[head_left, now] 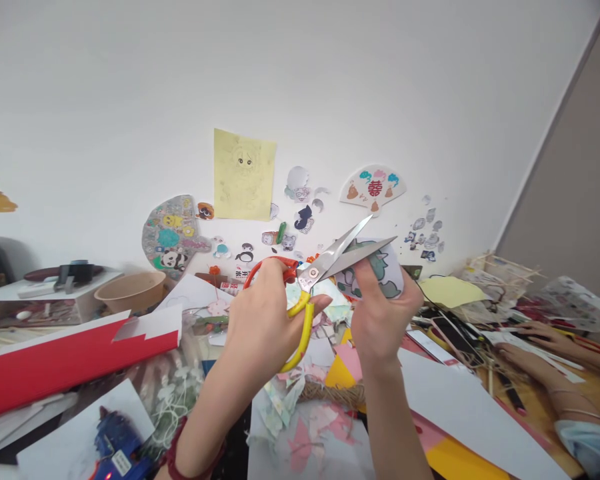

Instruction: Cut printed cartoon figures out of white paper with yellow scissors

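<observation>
White oval paper cutout with a green cartoon creature [391,279]: raised above the table [594,384], pinched in the right hand [383,313], thumb on the front, fingers behind. Left hand [265,310] is closed around the red and yellow handles of the steel-bladed scissors [314,273]. Blades spread, pointing right; lower blade crosses in front of the cutout, contact can't be told. Grip both sides: firm, neither free.

Step in hand looks like trimming the cutout's edge. Next move seems to call for setting the paper edge between the blades and closing them, right thumb clear of the lower blade.

Below the hands: pale, pink and green torn paper scraps [325,427] beside a brown twine-like band [330,393]. Left: blue glue gun [120,447] with a red light, long red-and-white folded strip [80,357], beige round basin [133,293] farther back. Right: large white paper sheet [473,407], then a co-worker's hands [525,363] over papers. Wall behind: yellow paper sheet with a drawn face [245,175], white fan-shaped cutout with a red character [374,188].
</observation>
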The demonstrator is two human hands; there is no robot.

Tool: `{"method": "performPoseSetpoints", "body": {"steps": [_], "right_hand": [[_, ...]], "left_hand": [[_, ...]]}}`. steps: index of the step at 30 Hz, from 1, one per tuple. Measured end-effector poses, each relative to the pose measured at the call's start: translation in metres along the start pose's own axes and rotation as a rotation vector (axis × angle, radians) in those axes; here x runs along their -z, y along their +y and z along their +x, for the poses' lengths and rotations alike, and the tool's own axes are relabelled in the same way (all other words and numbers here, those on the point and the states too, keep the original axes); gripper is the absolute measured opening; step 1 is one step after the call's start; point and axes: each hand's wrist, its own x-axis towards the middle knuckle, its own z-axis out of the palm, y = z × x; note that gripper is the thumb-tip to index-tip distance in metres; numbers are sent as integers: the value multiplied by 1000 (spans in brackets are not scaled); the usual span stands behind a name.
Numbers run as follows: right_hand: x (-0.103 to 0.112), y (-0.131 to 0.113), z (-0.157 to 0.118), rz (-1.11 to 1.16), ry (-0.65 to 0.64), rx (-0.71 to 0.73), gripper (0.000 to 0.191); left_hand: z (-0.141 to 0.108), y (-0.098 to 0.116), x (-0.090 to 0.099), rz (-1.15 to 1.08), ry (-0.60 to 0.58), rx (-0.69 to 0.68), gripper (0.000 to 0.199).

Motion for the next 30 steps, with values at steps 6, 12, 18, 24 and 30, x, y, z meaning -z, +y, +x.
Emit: {"method": "performPoseSetpoints", "body": {"steps": [6,12,18,24,30], "right_hand": [[1,1,0,-20,-11,-6,11],[5,5,2,-19,-70,15,15],[11,7,7,-36,-162,28,24],[18,5,10,-54,-229,-3,29],[21,5,14,-30,-318,-14,23]], "left_hand": [[0,0,-3,-24,-4,4,40],[2,-1,-1,-36,-19,1,37],[1,-2,6,39,-8,-24,45],[1,-6,11,127,13,-83,46],[3,-15,17,111,-73,-131,50]]}}
